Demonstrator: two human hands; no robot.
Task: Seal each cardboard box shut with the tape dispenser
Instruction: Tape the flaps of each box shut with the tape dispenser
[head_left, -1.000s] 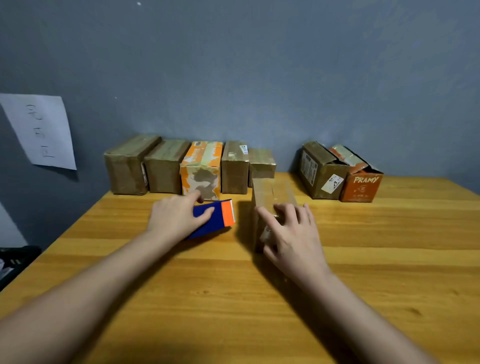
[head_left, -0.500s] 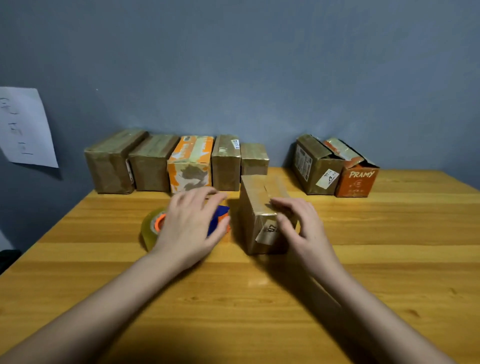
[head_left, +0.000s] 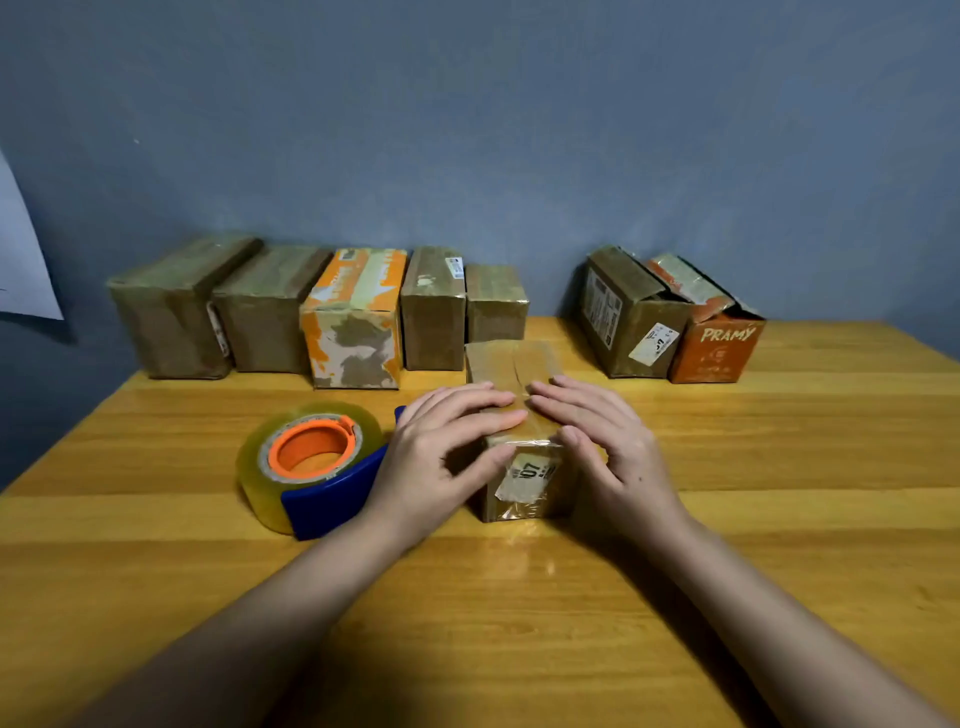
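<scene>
The small cardboard box (head_left: 519, 410) sits at the middle of the wooden table (head_left: 779, 467), and both hands are flat on top of it. The left hand (head_left: 441, 452) and right hand (head_left: 602, 447) lie spread with fingers loose, pressing down rather than wrapped around anything, fingertips almost meeting over the top seam. That means most of the lid is covered, so how far the tape runs there is hard to say. The near face has a torn white label (head_left: 530, 475) where "107" can be read, the rest is too crumpled.

At 9 o'clock from the box, just beside the left hand, lies the tape dispenser (head_left: 317, 467): blue body, orange core, clear roll. Its cutter end is hidden behind the left hand.

At 12 o'clock along the blue-grey wall (head_left: 467, 130) stands a row of five boxes (head_left: 260, 312), shiny with tape. The middle one, the orange and white box (head_left: 356, 322), has its print too scuffed to read. The next has a tiny sticker (head_left: 454, 267), unreadable.

At 2 o'clock sit two more: a brown box (head_left: 623, 312) with printed text and a white sticker, both too small to read, and touching it an orange box (head_left: 717, 348) that says "PRAMY". Their top flaps look lifted.

At 10 o'clock a sheet of paper (head_left: 21, 260) on the wall is cut off by the frame edge.
</scene>
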